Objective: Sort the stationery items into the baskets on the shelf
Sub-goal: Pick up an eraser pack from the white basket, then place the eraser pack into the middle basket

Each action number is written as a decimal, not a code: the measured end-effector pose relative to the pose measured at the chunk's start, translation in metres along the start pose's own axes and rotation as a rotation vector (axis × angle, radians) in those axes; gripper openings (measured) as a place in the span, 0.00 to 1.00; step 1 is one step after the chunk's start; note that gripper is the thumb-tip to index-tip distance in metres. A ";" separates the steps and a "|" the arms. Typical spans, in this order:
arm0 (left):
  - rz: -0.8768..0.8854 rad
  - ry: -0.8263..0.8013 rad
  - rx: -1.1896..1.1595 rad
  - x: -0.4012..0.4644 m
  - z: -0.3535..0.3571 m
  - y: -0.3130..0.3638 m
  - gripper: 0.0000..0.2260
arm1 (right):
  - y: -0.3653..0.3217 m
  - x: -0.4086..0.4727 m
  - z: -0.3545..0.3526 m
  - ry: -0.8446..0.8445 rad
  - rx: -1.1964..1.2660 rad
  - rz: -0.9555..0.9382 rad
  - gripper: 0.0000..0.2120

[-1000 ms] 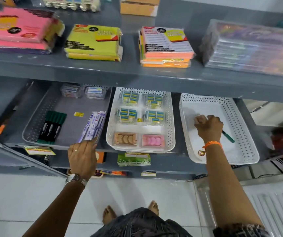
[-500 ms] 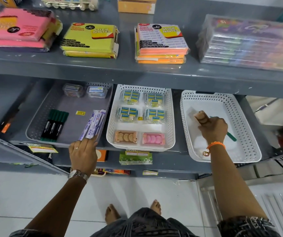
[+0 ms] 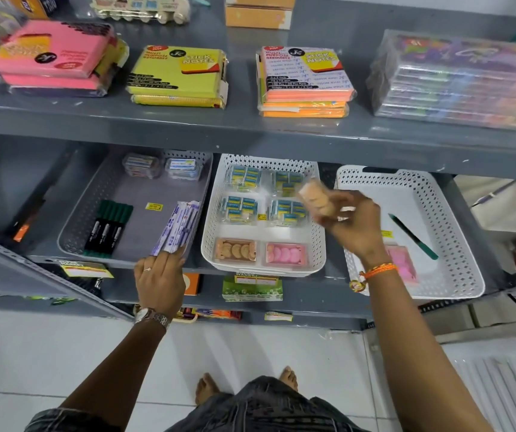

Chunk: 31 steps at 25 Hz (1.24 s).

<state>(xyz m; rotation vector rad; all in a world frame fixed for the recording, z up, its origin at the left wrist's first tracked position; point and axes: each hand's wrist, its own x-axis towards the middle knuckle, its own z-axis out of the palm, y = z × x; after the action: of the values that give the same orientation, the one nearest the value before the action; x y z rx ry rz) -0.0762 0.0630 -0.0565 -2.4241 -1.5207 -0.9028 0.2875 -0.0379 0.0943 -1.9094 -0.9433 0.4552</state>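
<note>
Head cam: right hand (image 3: 351, 222) grips a tan eraser pack (image 3: 314, 199), blurred, over the middle white basket (image 3: 209, 226)'s right rim. Left hand (image 3: 160, 275), fingers loosely curled, touches the pen packs (image 3: 177, 227) in the grey basket left of it. Set pack w/ the matching tan one (image 3: 234, 250), front row, flat, not tossed.
</note>
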 end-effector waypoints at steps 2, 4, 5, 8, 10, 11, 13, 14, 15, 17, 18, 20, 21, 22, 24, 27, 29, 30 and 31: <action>0.003 0.002 0.000 0.000 -0.002 0.001 0.11 | -0.021 -0.008 0.032 -0.249 -0.074 -0.050 0.25; 0.002 -0.007 -0.005 0.001 -0.004 0.002 0.12 | -0.030 -0.014 0.061 -0.466 -0.238 -0.124 0.26; 0.001 -0.010 -0.009 0.002 -0.004 0.002 0.12 | -0.031 -0.017 0.075 -0.534 -0.337 -0.175 0.27; -0.007 -0.015 -0.007 0.003 -0.006 0.004 0.12 | -0.031 -0.021 0.109 -0.611 -0.528 -0.247 0.31; -0.010 -0.018 -0.003 0.003 -0.007 0.004 0.12 | -0.026 -0.020 0.123 -0.634 -0.561 -0.255 0.32; -0.013 -0.019 -0.004 0.003 -0.007 0.004 0.11 | -0.024 -0.020 0.127 -0.647 -0.576 -0.256 0.31; -0.017 -0.017 -0.013 0.002 -0.007 0.004 0.11 | -0.019 -0.020 0.133 -0.657 -0.610 -0.268 0.29; -0.016 -0.015 -0.015 0.001 -0.006 0.004 0.11 | -0.018 -0.020 0.134 -0.654 -0.620 -0.276 0.29; -0.012 -0.011 -0.011 0.001 -0.006 0.003 0.12 | -0.017 -0.021 0.135 -0.651 -0.622 -0.284 0.29; -0.004 -0.006 -0.005 0.000 -0.004 0.002 0.15 | -0.017 -0.022 0.134 -0.661 -0.614 -0.295 0.33; -0.003 -0.004 -0.010 0.000 -0.004 0.002 0.15 | -0.017 -0.023 0.129 -0.669 -0.593 -0.284 0.36; -0.006 -0.001 -0.018 -0.001 -0.003 0.001 0.15 | -0.018 -0.022 0.112 -0.616 -0.493 -0.231 0.37; -0.005 0.001 -0.018 -0.001 -0.002 0.000 0.15 | -0.017 -0.020 0.100 -0.535 -0.430 -0.200 0.35; -0.004 0.008 -0.020 -0.002 -0.002 0.000 0.14 | -0.015 -0.018 0.085 -0.423 -0.374 -0.164 0.32; -0.002 0.030 -0.026 -0.002 0.000 0.000 0.13 | -0.005 -0.010 0.050 -0.179 -0.316 -0.049 0.29; -0.002 0.057 -0.034 -0.002 0.001 -0.001 0.09 | 0.022 -0.002 -0.008 0.060 -0.405 0.141 0.30; 0.005 0.072 -0.033 -0.002 0.003 -0.002 0.08 | 0.041 -0.002 -0.037 0.094 -0.538 0.256 0.29; 0.010 0.078 -0.034 -0.002 0.004 -0.003 0.08 | 0.050 -0.003 -0.046 0.101 -0.608 0.307 0.26; 0.015 0.084 -0.036 -0.002 0.004 -0.003 0.08 | 0.059 -0.006 -0.053 0.103 -0.685 0.366 0.24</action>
<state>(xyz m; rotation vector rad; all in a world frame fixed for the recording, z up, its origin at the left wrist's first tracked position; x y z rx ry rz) -0.0778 0.0642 -0.0617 -2.3862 -1.4680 -1.0238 0.3424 -0.0895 0.0699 -2.7226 -0.7295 0.2483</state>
